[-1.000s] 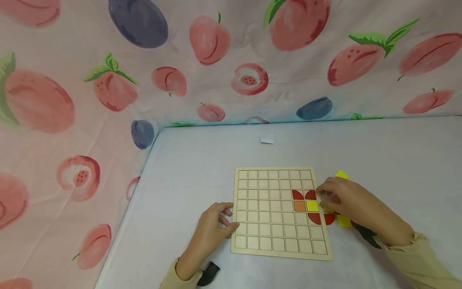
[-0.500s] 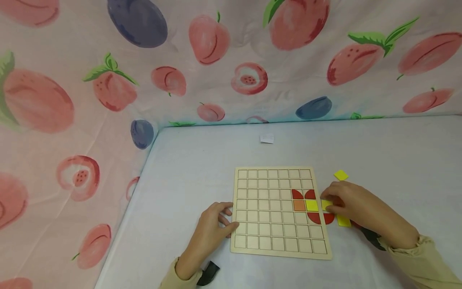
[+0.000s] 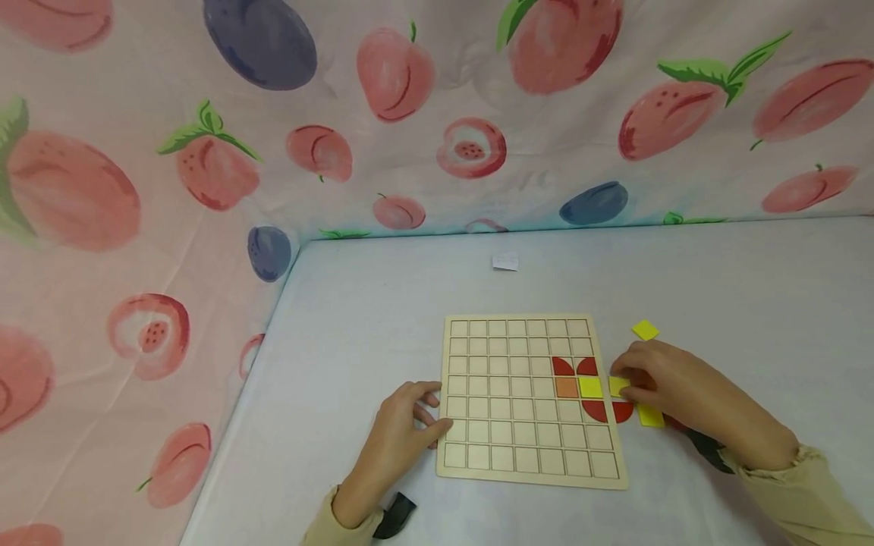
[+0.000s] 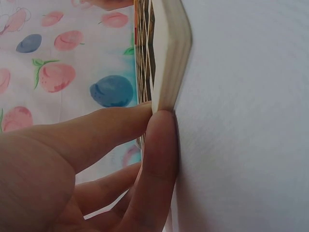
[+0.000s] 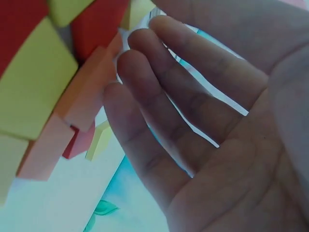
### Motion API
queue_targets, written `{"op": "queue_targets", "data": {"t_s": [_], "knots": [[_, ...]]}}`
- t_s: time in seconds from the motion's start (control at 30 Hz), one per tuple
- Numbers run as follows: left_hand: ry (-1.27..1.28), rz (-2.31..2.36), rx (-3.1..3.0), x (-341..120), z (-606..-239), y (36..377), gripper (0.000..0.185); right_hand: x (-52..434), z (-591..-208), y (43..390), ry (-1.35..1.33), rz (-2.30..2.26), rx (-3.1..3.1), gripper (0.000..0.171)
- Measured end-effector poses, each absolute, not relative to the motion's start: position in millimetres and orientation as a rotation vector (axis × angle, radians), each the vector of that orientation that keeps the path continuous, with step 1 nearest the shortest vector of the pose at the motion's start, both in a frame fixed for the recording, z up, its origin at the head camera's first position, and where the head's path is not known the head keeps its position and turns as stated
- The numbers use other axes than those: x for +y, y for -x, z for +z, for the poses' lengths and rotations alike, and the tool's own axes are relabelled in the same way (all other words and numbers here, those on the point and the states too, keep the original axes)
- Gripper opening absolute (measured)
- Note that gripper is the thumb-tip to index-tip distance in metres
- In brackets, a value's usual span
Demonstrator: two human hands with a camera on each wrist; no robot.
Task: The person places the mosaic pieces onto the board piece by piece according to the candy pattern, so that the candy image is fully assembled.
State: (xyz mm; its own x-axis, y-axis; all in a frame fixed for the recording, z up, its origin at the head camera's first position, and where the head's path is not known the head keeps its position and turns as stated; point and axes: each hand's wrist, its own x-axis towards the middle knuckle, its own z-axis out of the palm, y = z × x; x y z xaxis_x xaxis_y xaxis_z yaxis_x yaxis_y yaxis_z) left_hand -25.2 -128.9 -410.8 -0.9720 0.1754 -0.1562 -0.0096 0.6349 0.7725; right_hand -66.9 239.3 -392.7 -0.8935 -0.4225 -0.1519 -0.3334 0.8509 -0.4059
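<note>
A wooden grid board (image 3: 505, 409) lies on the white table. On its right side sit red quarter-round tiles (image 3: 563, 367), an orange square tile (image 3: 567, 387) and a yellow square tile (image 3: 590, 387). My left hand (image 3: 403, 425) pinches the board's left edge, thumb on top; the left wrist view shows thumb and finger meeting at that edge. Just off the board's right edge, my right hand (image 3: 676, 387) is over a loose yellow tile (image 3: 618, 387), thumb overlapping its side. In the right wrist view its fingers (image 5: 145, 96) extend, loosely spread, close to several coloured tiles.
Beyond the right hand lies a yellow tile (image 3: 645, 330). Nearer me are another yellow tile (image 3: 650, 415) and a red piece (image 3: 623, 412) against the board. A small white paper (image 3: 505, 262) lies farther back, before a fruit-print cloth (image 3: 403, 152).
My right hand has drawn back rightward from the board's edge, uncovering more of the loose yellow tile, then nearly stopped. My left hand and the board have stayed put.
</note>
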Motion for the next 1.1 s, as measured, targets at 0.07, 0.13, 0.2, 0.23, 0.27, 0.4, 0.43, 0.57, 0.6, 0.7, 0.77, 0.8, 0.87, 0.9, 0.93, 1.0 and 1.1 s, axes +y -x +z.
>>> {"op": "queue_targets", "data": {"t_s": [0.07, 0.13, 0.2, 0.23, 0.27, 0.4, 0.43, 0.57, 0.6, 0.7, 0.77, 0.8, 0.87, 0.9, 0.93, 1.0, 1.1], "knots": [[-0.135, 1.251, 2.638, -129, -411, 25, 0.048, 241, -393, 67, 0.569, -0.537, 2.812, 0.025], [-0.137, 1.257, 2.635, -129, -411, 25, 0.048, 243, -393, 67, 0.557, -0.528, 2.826, 0.026], [-0.139, 1.262, 2.632, -129, -411, 25, 0.048, 246, -392, 67, 0.55, -0.525, 2.841, 0.025], [-0.138, 1.264, 2.631, -129, -411, 25, 0.048, 247, -392, 67, 0.547, -0.53, 2.848, 0.024], [-0.134, 1.264, 2.631, -129, -411, 25, 0.048, 248, -392, 67, 0.548, -0.531, 2.854, 0.022], [-0.125, 1.265, 2.631, -129, -411, 25, 0.048, 253, -391, 68, 0.566, -0.517, 2.87, 0.021], [-0.125, 1.267, 2.631, -129, -411, 25, 0.048, 255, -391, 68, 0.564, -0.515, 2.863, 0.022], [-0.154, 1.276, 2.639, -129, -411, 24, 0.048, 259, -393, 70, 0.565, -0.493, 2.832, 0.027], [-0.163, 1.281, 2.639, -129, -411, 24, 0.048, 260, -394, 70, 0.558, -0.491, 2.829, 0.027], [-0.184, 1.285, 2.644, -129, -411, 24, 0.048, 263, -395, 71, 0.535, -0.501, 2.832, 0.026], [-0.185, 1.286, 2.644, -129, -411, 24, 0.048, 264, -394, 71, 0.516, -0.492, 2.843, 0.025], [-0.184, 1.289, 2.641, -129, -410, 24, 0.048, 265, -394, 72, 0.502, -0.49, 2.845, 0.026], [-0.18, 1.294, 2.636, -129, -411, 24, 0.049, 266, -394, 72, 0.482, -0.476, 2.844, 0.027], [-0.178, 1.297, 2.632, -129, -411, 24, 0.049, 266, -394, 73, 0.478, -0.468, 2.845, 0.028], [-0.176, 1.301, 2.628, -129, -411, 24, 0.049, 266, -394, 73, 0.471, -0.46, 2.844, 0.029], [-0.176, 1.304, 2.625, -129, -411, 24, 0.049, 268, -394, 73, 0.469, -0.459, 2.839, 0.031], [-0.177, 1.303, 2.626, -129, -411, 24, 0.048, 271, -394, 74, 0.452, -0.477, 2.83, 0.032]]}}
